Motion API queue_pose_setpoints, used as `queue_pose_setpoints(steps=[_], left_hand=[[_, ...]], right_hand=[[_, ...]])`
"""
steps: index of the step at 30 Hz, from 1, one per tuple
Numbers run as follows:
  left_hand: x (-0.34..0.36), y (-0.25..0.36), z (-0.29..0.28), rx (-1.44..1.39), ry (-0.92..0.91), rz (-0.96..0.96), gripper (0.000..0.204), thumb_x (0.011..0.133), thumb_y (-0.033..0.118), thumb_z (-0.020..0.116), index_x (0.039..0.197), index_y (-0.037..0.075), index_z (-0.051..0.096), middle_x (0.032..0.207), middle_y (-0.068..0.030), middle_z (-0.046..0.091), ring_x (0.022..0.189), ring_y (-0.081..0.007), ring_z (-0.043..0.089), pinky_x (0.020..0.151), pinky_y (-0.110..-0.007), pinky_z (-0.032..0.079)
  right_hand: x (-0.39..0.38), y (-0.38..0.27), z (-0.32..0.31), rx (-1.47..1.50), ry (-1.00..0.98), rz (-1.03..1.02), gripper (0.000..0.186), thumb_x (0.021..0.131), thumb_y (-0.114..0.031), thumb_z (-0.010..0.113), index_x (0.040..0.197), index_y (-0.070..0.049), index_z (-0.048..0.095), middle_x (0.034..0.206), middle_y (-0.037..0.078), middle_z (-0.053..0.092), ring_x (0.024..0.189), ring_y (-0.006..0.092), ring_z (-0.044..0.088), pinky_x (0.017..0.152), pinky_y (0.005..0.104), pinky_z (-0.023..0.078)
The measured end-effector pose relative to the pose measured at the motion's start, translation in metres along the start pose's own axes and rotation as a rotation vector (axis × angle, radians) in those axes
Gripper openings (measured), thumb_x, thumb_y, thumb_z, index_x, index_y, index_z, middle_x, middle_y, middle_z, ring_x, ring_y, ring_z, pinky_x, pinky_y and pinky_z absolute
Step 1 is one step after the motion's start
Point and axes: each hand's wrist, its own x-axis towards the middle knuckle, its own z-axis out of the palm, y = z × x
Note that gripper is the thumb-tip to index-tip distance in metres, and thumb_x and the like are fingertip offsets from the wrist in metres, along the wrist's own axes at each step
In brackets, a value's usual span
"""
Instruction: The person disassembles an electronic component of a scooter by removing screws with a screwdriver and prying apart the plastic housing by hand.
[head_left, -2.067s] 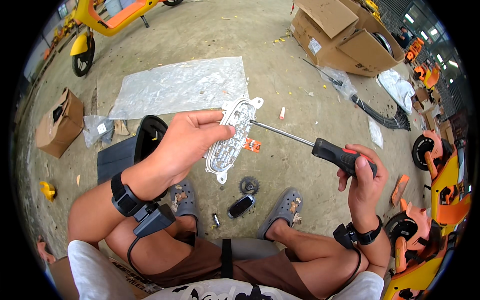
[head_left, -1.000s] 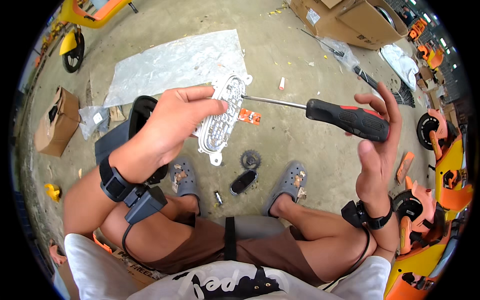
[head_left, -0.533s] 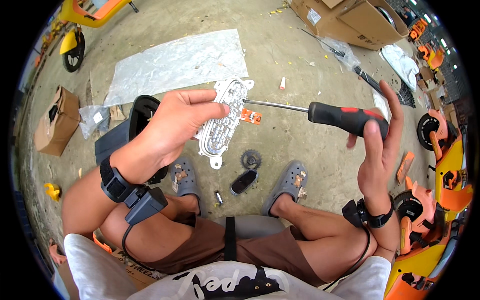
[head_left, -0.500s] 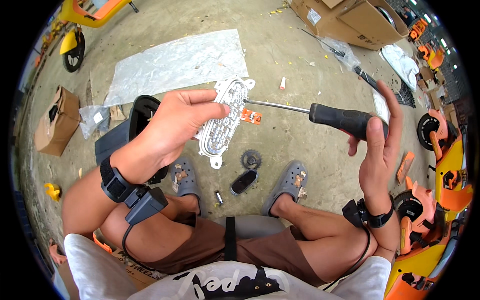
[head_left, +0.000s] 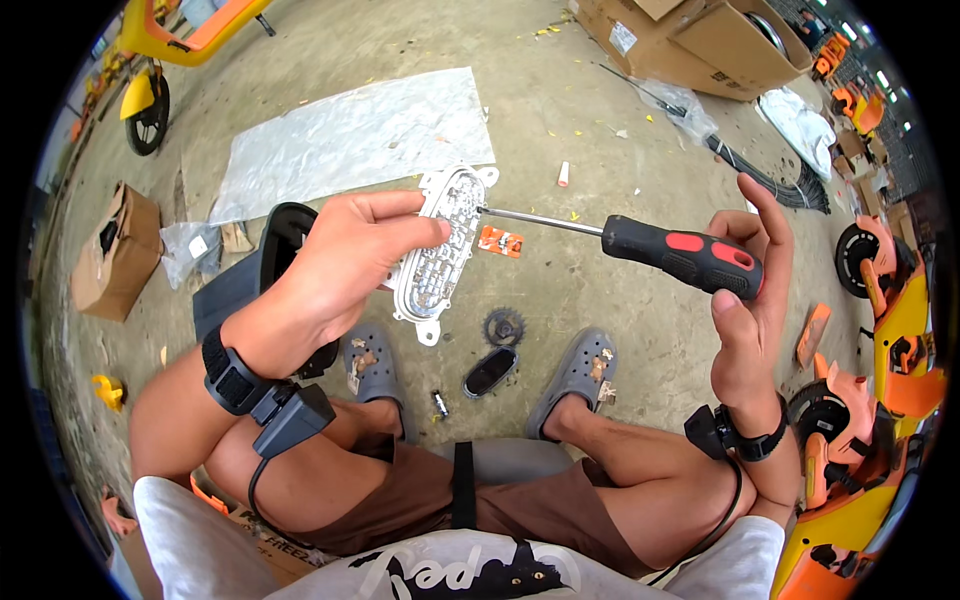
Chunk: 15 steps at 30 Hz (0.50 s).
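My left hand (head_left: 345,262) grips a white and clear lamp housing (head_left: 441,252), held upright in front of me above my feet. A long screwdriver (head_left: 640,243) with a black and red handle lies level, its steel tip touching the housing's upper right side. My right hand (head_left: 747,290) holds the handle's end between palm and thumb, with the fingers stretched upward. An orange tag (head_left: 498,240) lies on the concrete floor just behind the housing.
On the floor between my grey clogs (head_left: 372,362) lie a small black gear (head_left: 503,326), a dark oval part (head_left: 489,372) and a small screw. A black cover (head_left: 270,270) sits left, a plastic sheet (head_left: 350,135) beyond, cardboard boxes (head_left: 690,40) far right, orange parts (head_left: 880,380) at right.
My right hand has shifted its hold on the screwdriver handle, fingers opening and rolling around it, while the tip stays at the housing. My left hand keeps the housing almost still.
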Motion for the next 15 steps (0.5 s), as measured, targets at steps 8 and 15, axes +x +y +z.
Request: queue_pose_setpoints(steps=[8,15], left_hand=[[-0.004,0.003,0.005,-0.039,-0.012,0.005,0.025,0.09,-0.001,0.063,0.114,-0.008,0.064,0.098,-0.0114,0.072,0.079,-0.013,0.07,0.071,-0.026,0.058],[-0.005,0.001,0.005,0.023,-0.013,0.011,0.025,0.089,-0.001,0.063,0.113,-0.009,0.065,0.097,-0.0104,0.072,0.08,-0.0128,0.069,0.071,-0.025,0.056]], right_hand=[[0.001,0.003,-0.006,0.018,-0.057,-0.046,0.064,0.095,-0.037,0.057,0.144,-0.002,0.034,0.095,0.007,0.054,0.077,0.0092,0.05,0.067,0.0226,0.042],[-0.004,-0.011,-0.004,-0.007,-0.031,0.131,0.066,0.095,-0.049,0.051,0.141,-0.003,0.039,0.095,0.01,0.057,0.075,0.014,0.056,0.068,0.0259,0.045]])
